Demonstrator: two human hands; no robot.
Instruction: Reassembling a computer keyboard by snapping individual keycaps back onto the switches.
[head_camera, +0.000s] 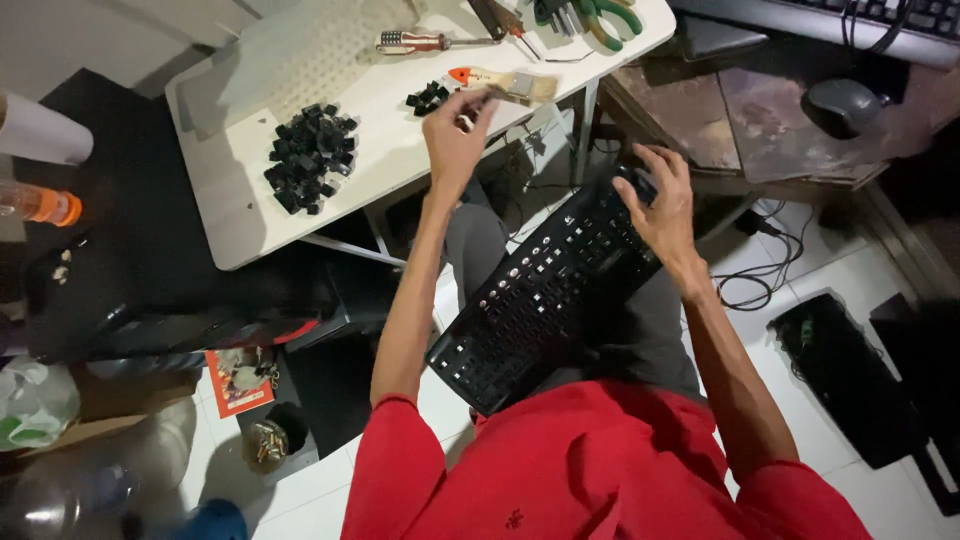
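far left you've got an orange bottle (40, 204) lying on the dark surface, well apart from everything you're handling. moving right, there's a heap of black keycaps (308, 156) on the white table (230, 215), and a smaller clump of keycaps (428, 97) near its front edge, with a red-handled screwdriver (420, 41) lying further back. your left hand (456, 135) is stretched out over the table edge, fingers pinched shut on the handle of a small paintbrush (505, 84), whose pale bristles point right and sit just beside that smaller clump. green-handled pliers (605, 18) rest at the table's far right corner. below that, the black keyboard (545, 290) lies tilted across your lap, a lot of its caps already off so the bare switches show. your right hand (662, 205) is clamped on the keyboard's upper right corner, fingers curled over the top edge and thumb on the face. further right, a grey mouse (842, 105) sits on the worn brown desk (760, 120), and loose cable (760, 285) trails on the floor tiles.
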